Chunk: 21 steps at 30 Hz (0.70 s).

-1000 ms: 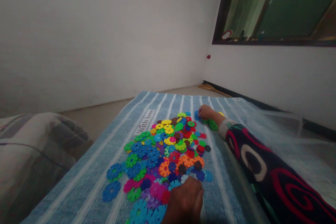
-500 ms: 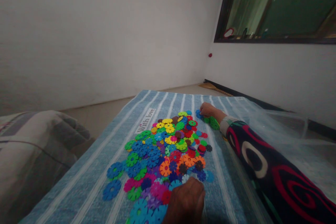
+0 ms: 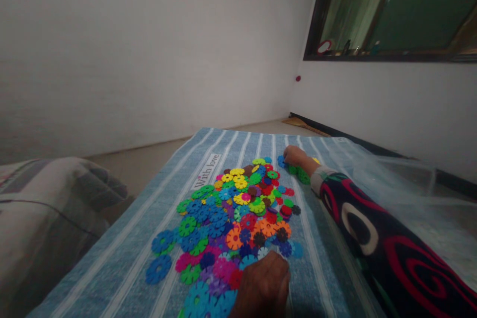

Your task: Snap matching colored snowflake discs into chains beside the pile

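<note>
A heap of notched plastic interlocking discs (image 3: 208, 213) in many colours lies on a blue striped cloth (image 3: 149, 218). My left hand (image 3: 265, 283) is closed at the near edge of the heap, its fingertips hidden behind the knuckles, so what it holds does not show. Across the cloth, my right hand (image 3: 294, 155) reaches past the heap's far right side. Its fingers are bunched on a blue disc (image 3: 281, 161), which shows beside the fingertips. Green discs (image 3: 300, 174) lie beneath that hand and wrist, and a bit of yellow shows past the wrist.
A clear plastic bag or sheet (image 3: 395, 174) lies right of my sleeved arm. Draped fabric (image 3: 48, 208) bulges at the left. A pale wall (image 3: 149, 49) stands behind, with a straw broom (image 3: 301, 124) in the corner and a dark-framed window (image 3: 402, 10) at the upper right.
Very little differs. My right forearm has shifted slightly, and a yellow piece now shows beyond the wrist. The left hand stays almost in place.
</note>
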Each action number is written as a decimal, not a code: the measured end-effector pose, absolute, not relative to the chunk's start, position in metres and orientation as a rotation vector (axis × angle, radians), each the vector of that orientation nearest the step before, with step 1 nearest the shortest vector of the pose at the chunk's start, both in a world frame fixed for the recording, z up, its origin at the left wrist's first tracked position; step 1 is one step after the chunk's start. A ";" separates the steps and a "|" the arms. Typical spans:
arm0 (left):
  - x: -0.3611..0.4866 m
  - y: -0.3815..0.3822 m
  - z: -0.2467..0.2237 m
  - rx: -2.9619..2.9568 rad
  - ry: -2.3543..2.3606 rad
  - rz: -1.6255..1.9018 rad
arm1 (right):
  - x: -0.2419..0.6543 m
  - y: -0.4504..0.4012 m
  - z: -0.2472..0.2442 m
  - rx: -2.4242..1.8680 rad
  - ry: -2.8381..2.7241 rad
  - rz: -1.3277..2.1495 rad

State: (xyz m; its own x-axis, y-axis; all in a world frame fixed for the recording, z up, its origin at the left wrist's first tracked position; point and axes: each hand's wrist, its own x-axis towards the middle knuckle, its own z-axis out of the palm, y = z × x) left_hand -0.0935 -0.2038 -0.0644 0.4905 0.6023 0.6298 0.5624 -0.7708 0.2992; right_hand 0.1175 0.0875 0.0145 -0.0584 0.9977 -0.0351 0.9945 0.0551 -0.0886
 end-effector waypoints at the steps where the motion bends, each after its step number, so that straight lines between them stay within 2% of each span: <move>1: -0.093 -0.204 -0.064 2.666 1.048 1.153 | 0.118 0.087 0.014 -2.133 -2.249 0.128; 21: -0.095 -0.203 -0.066 2.719 1.073 1.017 | 0.102 0.050 0.016 -1.864 -2.365 0.147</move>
State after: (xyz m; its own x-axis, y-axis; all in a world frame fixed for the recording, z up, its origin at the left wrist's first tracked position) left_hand -0.0949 -0.2034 -0.0659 0.5440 0.6243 0.5607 0.5934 -0.7586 0.2689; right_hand 0.1020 0.0496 0.0159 -0.2308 0.9722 0.0390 0.9599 0.2340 -0.1546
